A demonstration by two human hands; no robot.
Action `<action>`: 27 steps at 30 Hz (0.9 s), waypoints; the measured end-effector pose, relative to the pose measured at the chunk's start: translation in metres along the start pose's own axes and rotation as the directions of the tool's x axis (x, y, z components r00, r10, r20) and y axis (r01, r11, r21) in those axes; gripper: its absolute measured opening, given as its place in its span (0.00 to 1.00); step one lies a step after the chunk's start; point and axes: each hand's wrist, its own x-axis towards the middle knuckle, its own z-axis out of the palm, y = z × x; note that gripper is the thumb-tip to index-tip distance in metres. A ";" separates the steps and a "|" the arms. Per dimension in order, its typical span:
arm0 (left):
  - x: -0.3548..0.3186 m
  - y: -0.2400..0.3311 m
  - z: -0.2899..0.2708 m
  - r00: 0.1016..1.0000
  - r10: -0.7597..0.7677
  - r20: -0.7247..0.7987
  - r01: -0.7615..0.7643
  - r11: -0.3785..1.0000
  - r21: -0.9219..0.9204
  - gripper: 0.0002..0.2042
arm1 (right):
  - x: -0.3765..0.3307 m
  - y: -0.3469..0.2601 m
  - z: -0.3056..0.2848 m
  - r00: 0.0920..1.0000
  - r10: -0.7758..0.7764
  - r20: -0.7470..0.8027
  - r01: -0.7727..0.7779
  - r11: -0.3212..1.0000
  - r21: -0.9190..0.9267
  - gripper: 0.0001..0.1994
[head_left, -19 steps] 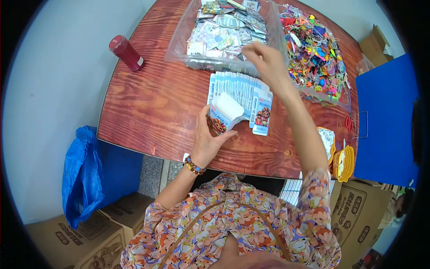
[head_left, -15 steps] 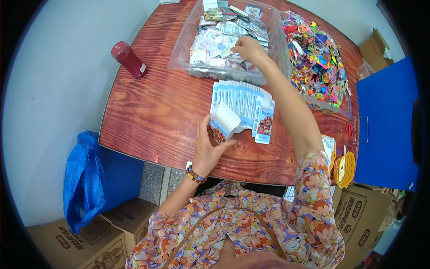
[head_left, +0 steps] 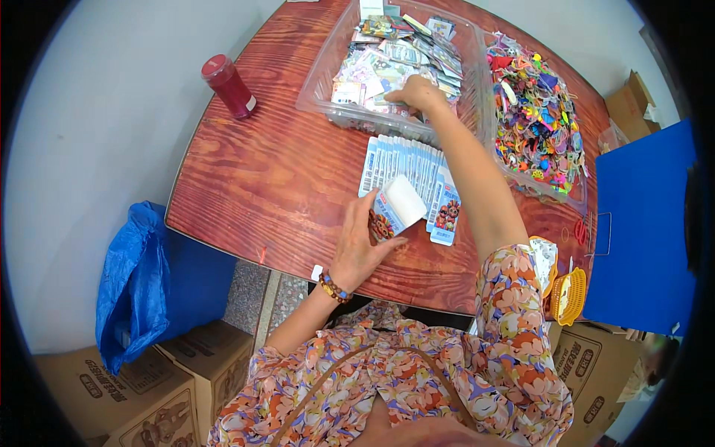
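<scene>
My left hand grips a small blue-and-white cardboard box by its sides, thumb below and fingers along its left. The white flap at the top of the box stands open. Just behind it, a fanned row of matching flat boxes lies on the table, and one box with printed cartoon figures rests at the row's right end. My right hand reaches into a clear plastic bin heaped with small cards and packets. Its fingers curl down onto the packets, their tips partly hidden.
A second clear bin holds a pile of colourful trinkets. A red-capped bottle stands at the left. Red scissors and yellow baskets sit by the right edge. A blue bag and cartons are below left.
The view has shifted a little. My right hand has moved slightly left and nearer within the bin. My left hand still holds the open box, now tilted a bit differently.
</scene>
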 end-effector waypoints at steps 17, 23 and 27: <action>0.004 -0.003 -0.005 0.998 0.026 -0.063 -0.020 0.996 0.085 0.42 | -0.100 0.041 -0.069 0.888 -0.243 -0.389 0.445 0.667 0.597 0.10; 0.015 0.011 0.014 0.994 0.109 -0.012 -0.107 0.986 0.126 0.41 | -0.235 0.058 -0.094 0.898 -0.403 -0.178 0.429 0.705 0.565 0.07; 0.016 0.027 0.024 0.986 0.165 0.011 -0.165 0.979 0.118 0.43 | -0.264 0.066 -0.088 0.866 -0.463 -0.191 0.494 0.729 0.474 0.06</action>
